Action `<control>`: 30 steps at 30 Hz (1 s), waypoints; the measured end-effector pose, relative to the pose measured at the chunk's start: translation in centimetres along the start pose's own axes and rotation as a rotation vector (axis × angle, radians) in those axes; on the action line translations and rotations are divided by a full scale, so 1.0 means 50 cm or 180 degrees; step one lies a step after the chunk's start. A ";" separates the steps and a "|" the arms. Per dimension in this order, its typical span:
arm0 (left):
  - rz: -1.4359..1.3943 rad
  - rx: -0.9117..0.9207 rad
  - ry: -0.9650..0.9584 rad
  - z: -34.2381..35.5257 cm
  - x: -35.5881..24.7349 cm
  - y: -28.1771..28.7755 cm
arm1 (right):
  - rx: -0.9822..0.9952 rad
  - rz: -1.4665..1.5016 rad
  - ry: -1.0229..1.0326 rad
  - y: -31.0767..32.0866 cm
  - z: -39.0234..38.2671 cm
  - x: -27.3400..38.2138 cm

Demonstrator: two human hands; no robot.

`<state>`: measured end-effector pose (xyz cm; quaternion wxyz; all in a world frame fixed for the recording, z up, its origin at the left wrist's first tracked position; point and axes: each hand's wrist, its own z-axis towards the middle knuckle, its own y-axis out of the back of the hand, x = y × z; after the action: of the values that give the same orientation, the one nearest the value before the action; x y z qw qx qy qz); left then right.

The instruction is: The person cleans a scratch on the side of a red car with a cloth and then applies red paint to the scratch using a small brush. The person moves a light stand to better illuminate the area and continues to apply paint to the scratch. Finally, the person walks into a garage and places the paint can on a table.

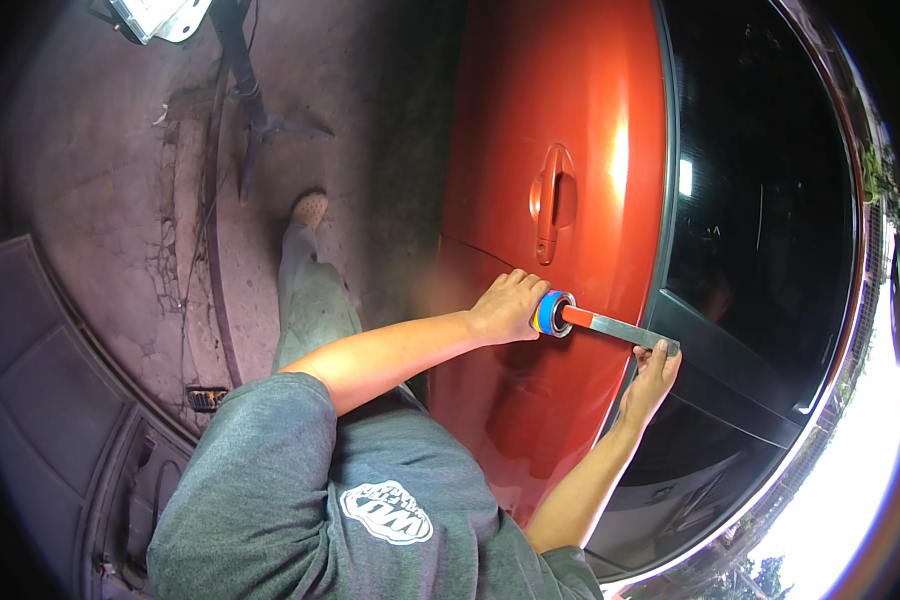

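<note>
My left hand (pixel 510 308) is wrapped around a small round can (pixel 544 312) with a blue and yellow side, its open mouth tipped toward the right. A flat metal strip (pixel 625 331) reaches into or across the can's mouth; its end nearest the can is coated in red-orange paint. At the bare end of the strip, the fingers of my right hand (pixel 654 372) pinch it. Both hands are in front of a glossy red-orange car door (pixel 600 110), below its handle (pixel 547 205) in the picture. What lies inside the can is mostly hidden.
The car's dark window (pixel 760 170) is on the right. On the floor at the upper left stands a dark tripod stand (pixel 250 110) beside a bright lamp (pixel 160 15). A dark cable (pixel 212 230) crosses the concrete. A grey door-like panel (pixel 45 350) fills the left edge.
</note>
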<state>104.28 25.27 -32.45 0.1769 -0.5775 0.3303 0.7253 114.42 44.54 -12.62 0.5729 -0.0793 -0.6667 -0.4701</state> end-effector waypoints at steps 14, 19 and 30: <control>-0.0237 0.0149 -0.0053 -0.002 -0.019 0.027 | -0.0112 0.0154 -0.0054 -0.013 -0.026 0.033; -0.0420 0.0246 -0.0123 -0.013 -0.089 0.075 | -0.0253 0.0856 -0.0274 0.020 -0.051 0.055; -0.0221 0.0830 -0.0350 -0.079 -0.228 0.150 | -0.0553 0.1908 -0.0592 0.078 -0.130 0.117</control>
<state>105.43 18.58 -19.97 0.2932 -0.5201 0.3915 0.7002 119.49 39.46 -6.23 0.6135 -0.3633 -0.6206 -0.3265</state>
